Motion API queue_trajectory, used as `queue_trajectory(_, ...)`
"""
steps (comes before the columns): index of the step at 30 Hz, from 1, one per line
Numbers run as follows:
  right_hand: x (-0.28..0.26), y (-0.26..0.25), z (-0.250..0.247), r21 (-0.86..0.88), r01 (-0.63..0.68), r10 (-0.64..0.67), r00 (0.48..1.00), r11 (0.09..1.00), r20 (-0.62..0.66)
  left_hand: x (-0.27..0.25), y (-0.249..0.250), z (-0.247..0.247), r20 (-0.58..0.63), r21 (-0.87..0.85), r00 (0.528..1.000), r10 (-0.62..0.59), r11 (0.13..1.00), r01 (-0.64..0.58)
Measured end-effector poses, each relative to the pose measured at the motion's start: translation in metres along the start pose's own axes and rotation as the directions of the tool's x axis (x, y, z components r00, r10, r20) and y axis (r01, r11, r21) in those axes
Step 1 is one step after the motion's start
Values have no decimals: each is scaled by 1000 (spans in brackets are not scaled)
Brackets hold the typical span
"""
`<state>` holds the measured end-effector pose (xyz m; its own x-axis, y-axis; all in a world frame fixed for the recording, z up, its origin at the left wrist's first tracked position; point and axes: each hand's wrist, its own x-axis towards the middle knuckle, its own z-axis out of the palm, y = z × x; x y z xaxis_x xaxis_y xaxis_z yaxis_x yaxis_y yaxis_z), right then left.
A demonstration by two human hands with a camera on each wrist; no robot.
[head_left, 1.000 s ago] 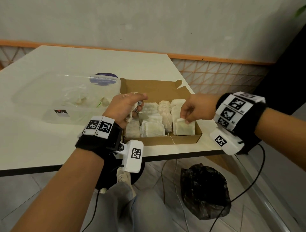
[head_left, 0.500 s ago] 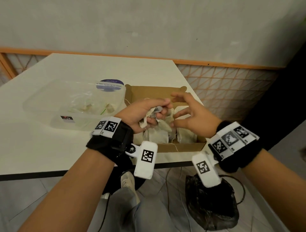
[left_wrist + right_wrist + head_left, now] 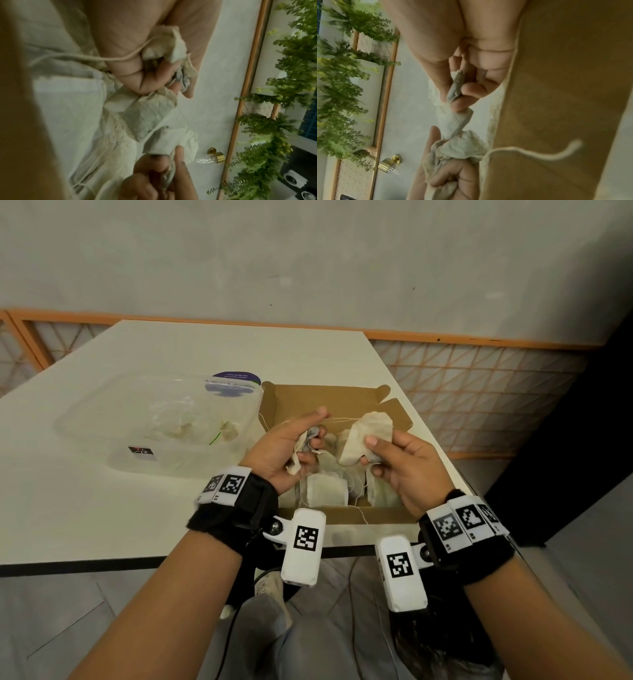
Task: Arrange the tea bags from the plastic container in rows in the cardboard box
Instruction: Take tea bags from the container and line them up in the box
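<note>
The open cardboard box sits near the table's right edge with several pale tea bags lying in rows inside. Above it my left hand grips a crumpled bunch of tea bags, its fingers curled round them. My right hand pinches one tea bag between thumb and fingers, held up over the box. In the right wrist view that tea bag hangs from the fingertips beside the left hand's bunch. The clear plastic container stands left of the box with a few tea bags left in it.
The white table has bare surface left of and in front of the container. The box lies close to the table's front and right edges. A black bag lies on the floor below, with cables beside my leg. A wall stands behind the table.
My right hand left the box's front right corner, came up to the left hand and took one tea bag from its bunch. Both hands now sit higher over the box.
</note>
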<state>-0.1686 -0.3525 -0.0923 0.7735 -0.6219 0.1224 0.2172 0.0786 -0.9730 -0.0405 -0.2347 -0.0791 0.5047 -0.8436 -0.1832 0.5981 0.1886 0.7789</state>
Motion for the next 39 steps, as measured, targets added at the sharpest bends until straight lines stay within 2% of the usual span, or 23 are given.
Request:
queue_trajectory(3, 0, 1, -1, 16, 4, -4, 1000, 1000, -11, 0, -6, 2, 20, 199, 999, 42, 979, -45)
queue_trajectory(6, 1, 2, -1, -2, -11, 11, 1000, 1000, -21, -1, -13, 4, 57, 425, 998, 25, 904, -48)
queue_trajectory(8, 1, 3, 0, -17, -13, 12, 999, 1000, -34, -1, -15, 4, 35, 485, 999, 35, 873, -48)
queue_trajectory(13, 3, 4, -2, 3, 8, -8, 993, 1000, -120, 1, -9, 1, -37, 323, 997, 64, 945, -49)
queue_trajectory(17, 0, 2, -4, 99, -13, 16, 999, 995, -33, 2, -4, -1, 35, 78, 999, -31, 997, 28)
queue_trajectory(19, 0, -1, -4, 125, -46, 45, 999, 991, 13, 0, -2, -1, 93, 21, 992, -83, 996, 81)
queue_trajectory(22, 3, -6, 3, 122, -65, 63, 998, 990, 24, -4, -1, 2, 155, 71, 977, -143, 988, 133)
queue_trajectory(27, 7, -2, 21, -109, 15, -18, 1000, 994, -23, -4, -4, 4, 159, 156, 973, -169, 977, 145)
queue_trajectory(33, 4, -7, 33, -223, 142, -150, 988, 964, -19, 1, -5, 2, 64, 116, 989, -132, 985, 124)
queue_trajectory(39, 12, -14, 36, -394, 169, -165, 985, 904, 45, 0, -6, 2, 1, 102, 994, -106, 989, 105)
